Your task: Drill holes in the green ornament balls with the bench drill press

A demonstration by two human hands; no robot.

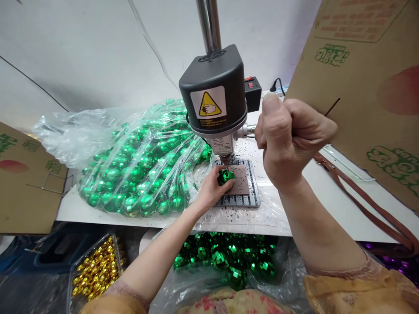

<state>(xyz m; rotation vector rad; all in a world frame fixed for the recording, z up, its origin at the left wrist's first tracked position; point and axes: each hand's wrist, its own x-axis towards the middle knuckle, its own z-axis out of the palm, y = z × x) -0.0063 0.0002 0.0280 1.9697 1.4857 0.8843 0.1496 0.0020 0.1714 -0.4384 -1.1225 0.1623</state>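
Note:
Under the spindle of a black bench drill press, my left hand pinches a green faceted mirror-style ball between thumb and fingers. The ball rests against a brown board on the slotted metal base, with the drill's tip at or just above its top. My right hand makes a fist at the machine's right side, wrapped around the feed lever; most of that lever is hidden by the fingers.
A clear bag full of green balls lies left of the drill. More green balls sit in plastic at my lap. Gold balls fill a clear bin at lower left. Cardboard boxes flank the table; a brown strap hangs at right.

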